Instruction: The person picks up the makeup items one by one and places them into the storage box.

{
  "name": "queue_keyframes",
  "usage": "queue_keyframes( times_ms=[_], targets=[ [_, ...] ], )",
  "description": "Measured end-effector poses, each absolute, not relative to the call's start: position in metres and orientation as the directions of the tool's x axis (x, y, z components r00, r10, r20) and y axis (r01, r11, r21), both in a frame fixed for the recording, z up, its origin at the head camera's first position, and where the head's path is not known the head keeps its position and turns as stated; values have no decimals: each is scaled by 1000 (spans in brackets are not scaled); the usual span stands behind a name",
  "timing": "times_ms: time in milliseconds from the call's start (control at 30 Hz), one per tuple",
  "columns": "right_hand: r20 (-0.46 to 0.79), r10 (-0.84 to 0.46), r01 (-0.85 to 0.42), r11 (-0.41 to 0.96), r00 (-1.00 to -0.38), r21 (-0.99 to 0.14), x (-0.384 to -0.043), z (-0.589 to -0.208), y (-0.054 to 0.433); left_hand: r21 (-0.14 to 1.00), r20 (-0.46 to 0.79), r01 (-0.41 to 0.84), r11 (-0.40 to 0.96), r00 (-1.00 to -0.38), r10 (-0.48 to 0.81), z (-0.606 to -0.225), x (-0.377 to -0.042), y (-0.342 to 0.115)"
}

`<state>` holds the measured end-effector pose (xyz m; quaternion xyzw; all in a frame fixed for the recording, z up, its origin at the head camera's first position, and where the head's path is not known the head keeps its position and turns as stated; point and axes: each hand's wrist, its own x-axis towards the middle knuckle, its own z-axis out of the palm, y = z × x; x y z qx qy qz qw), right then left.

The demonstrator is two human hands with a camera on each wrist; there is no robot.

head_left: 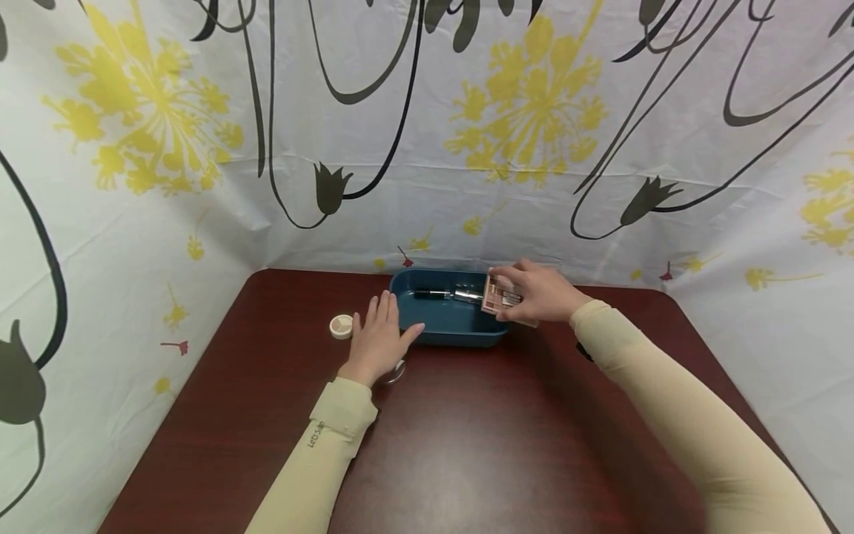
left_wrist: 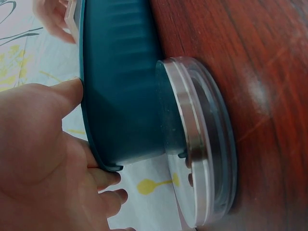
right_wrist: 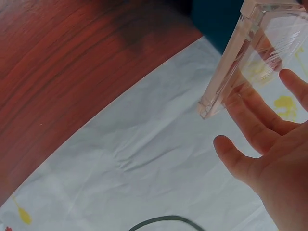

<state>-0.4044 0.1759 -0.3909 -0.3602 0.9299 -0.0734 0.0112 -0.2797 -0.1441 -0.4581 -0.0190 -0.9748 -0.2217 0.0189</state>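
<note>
A dark blue tray [head_left: 460, 335] stands at the far middle of the red-brown table. Inside it lies a black and silver tube [head_left: 445, 294]. My right hand [head_left: 512, 295] grips a pink eyeshadow palette [head_left: 499, 295] over the tray's right end; the right wrist view shows its clear case [right_wrist: 236, 62] against my fingers [right_wrist: 262, 127]. My left hand [head_left: 390, 320] lies flat on the table, with straight fingers [left_wrist: 72, 91] touching the tray's left wall [left_wrist: 120, 86]. A clear round lid [head_left: 395, 373] lies by that wrist and shows close up as a lid [left_wrist: 197, 144] in the left wrist view.
A small round cream jar [head_left: 341, 326] sits on the table left of my left hand. White cloth with yellow flowers and black stems [head_left: 534, 111] walls the table at the back and both sides. Bare table [head_left: 467, 445] stretches toward me.
</note>
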Motion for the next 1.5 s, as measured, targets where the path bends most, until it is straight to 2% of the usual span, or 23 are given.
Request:
queue_keyframes(
  times_ms=[367,600,1100,1500],
  targets=[
    [-48,-720,-708,691,-692,-149,-404,-396,148,421,57,48,906,-998,27,-458,-279,-144],
    [-73,-712,-696,699,-698,-167,-407,-398,136,429,55,46,902,-998,25,-456,-278,-144],
    [-174,-732,-717,681,-659,-149,-412,-402,114,421,47,42,906,-999,25,-456,-278,-144],
    [-210,-743,-727,668,-636,-162,-414,-416,103,423,38,40,905,-999,26,-458,-278,-143]
  ],
)
